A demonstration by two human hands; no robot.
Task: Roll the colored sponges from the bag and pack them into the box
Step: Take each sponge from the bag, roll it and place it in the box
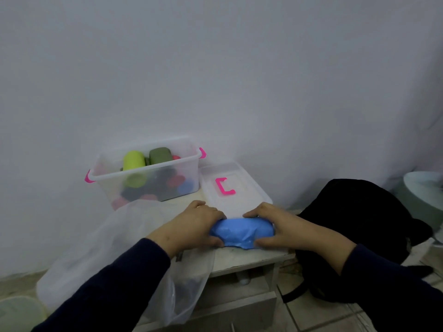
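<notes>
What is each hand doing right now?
Left hand: curled round the blue sponge, gripping its left end.
Right hand: gripping the right end.

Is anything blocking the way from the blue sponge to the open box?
Nothing visible does. Both hands, left and right, hold the blue sponge; the box behind it is open, its lid lying to the right.

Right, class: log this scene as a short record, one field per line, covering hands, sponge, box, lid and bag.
left hand: grips sponge's left end
right hand: grips sponge's right end
sponge: blue, partly rolled, on table
box: clear, open, holds rolled sponges
lid: off, right of box
bag: clear plastic, left of sponge
</notes>
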